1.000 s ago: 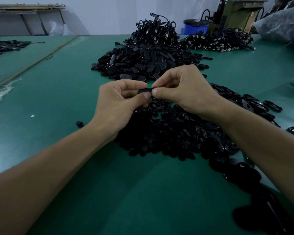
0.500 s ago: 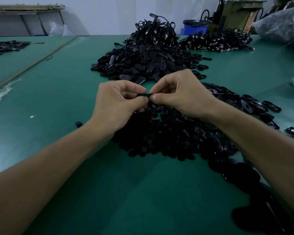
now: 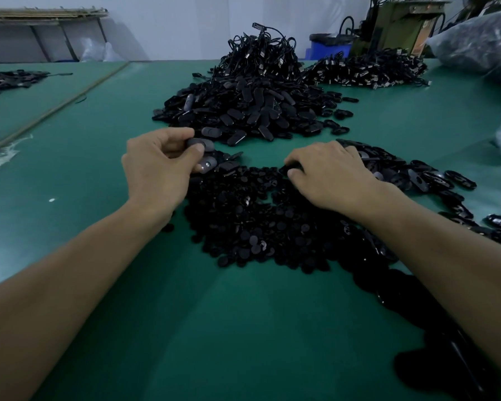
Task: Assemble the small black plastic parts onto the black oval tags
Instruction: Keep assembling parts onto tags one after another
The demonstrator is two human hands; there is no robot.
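Parted, left hand (image 3: 156, 175) pinches oval tag (image 3: 200, 143), long axis left-right; right hand (image 3: 333, 175) touches small parts (image 3: 243, 221), fingers' grip unclear.

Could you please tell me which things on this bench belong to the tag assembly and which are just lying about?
Part of the job: left hand gripping an oval tag; right hand on the heap of small black parts; heap of oval tags behind.
Lying about: cord pile; blue bin; green machine; plastic bag; wall shelf.

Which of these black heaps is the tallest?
The far middle heap, topped with tangled looped cords; the near heap of small parts lies much flatter.
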